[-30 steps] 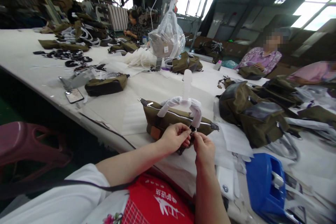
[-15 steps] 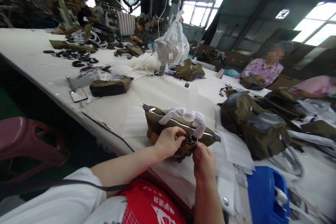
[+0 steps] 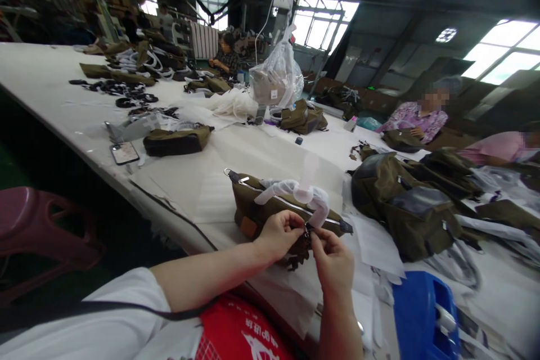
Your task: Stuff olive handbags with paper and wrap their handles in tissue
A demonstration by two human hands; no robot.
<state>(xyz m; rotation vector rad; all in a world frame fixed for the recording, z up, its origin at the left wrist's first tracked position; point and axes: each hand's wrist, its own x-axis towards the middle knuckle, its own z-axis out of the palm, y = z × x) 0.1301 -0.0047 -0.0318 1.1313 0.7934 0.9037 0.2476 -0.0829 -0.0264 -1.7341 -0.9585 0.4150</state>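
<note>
Fingertips of left hand (image 3: 278,236) and right hand (image 3: 336,261) pinch dark hardware (image 3: 307,229) between them, bag (image 3: 262,207) just beyond, brown charm (image 3: 298,253) hanging below; fastening seems in hand, next calling for steady alignment.

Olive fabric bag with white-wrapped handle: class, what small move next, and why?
Perhaps lightly tug the dangling, irregular dark-brown charm: the left hand and right hand pinch at the metal fitting below the handle, hiding whether the charm is fastened.

Both hands (image 3: 278,235) close together, fingertips (image 3: 298,230) pinched, forearms (image 3: 211,274) bare.
</note>
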